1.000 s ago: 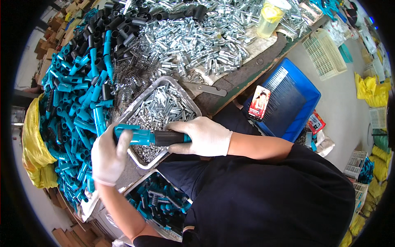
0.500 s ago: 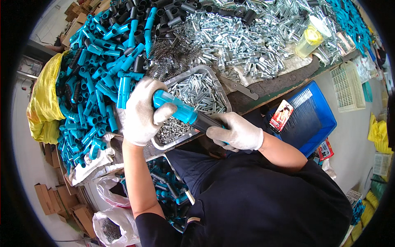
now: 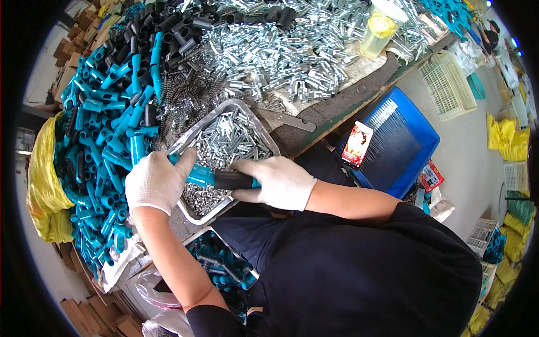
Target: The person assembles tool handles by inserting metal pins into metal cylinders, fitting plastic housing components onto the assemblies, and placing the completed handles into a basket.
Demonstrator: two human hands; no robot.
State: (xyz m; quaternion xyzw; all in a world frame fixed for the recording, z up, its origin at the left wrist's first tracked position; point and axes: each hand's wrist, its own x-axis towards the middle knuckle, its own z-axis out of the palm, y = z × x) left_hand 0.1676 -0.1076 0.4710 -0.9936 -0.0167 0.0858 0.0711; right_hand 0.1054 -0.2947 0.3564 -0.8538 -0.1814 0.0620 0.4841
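At the far left, a yellow sack [image 3: 45,185] is bulging beside the table's left edge, and next to it many teal parts [image 3: 101,140] are lying heaped. Then comes the left hand [image 3: 154,182], white-gloved, which is gripping the teal end of a teal-and-black tube [image 3: 200,175]. Its thumb is pressing along the tube; the other fingers seem to be curling behind, but they are mostly hidden. Dark springs [image 3: 188,92] are lying loose beyond this hand.

The tube is being held over the metal tray [image 3: 196,219], near the table's edge closest to the person; probably the tray is standing there so that its small metal pieces [image 3: 233,135] are within easy reach. The right hand [image 3: 281,182], also gloved, is clamping the black end, its digits pressing from opposite sides. I think the two hands are holding both ends for keeping the tube steady.

Silvery fittings [image 3: 297,50] are covering the table's middle, and a flat metal tool [image 3: 295,122] is lying near the tray's right corner. Off the table, a phone [image 3: 357,145] is resting at the left edge of a blue bin [image 3: 429,135], its screen facing up, perhaps for easy viewing.
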